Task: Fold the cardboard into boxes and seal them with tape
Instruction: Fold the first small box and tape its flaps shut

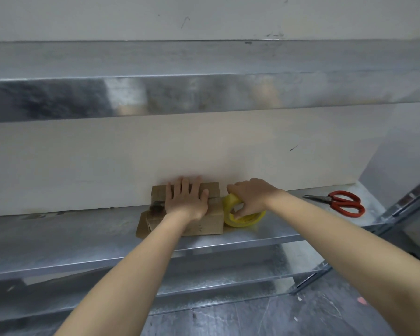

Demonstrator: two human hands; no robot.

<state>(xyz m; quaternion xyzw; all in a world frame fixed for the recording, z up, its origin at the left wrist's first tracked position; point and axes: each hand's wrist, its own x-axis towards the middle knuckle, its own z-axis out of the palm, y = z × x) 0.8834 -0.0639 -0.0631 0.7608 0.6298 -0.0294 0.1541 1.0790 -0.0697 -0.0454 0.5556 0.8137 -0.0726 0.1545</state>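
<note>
A small brown cardboard box (210,221) lies on the metal shelf (83,238) against the wall, with loose flaps sticking out at its left end. My left hand (186,198) presses flat on the box's top, fingers straight. My right hand (251,198) grips a yellowish roll of tape (243,218) just off the box's right end, fingers curled through its core. A strip of tape seems to run from the roll onto the box top.
Red-handled scissors (342,202) lie on the shelf at the far right. Another metal shelf (204,93) hangs overhead. Lower shelves (228,275) and a dark floor (301,316) lie below.
</note>
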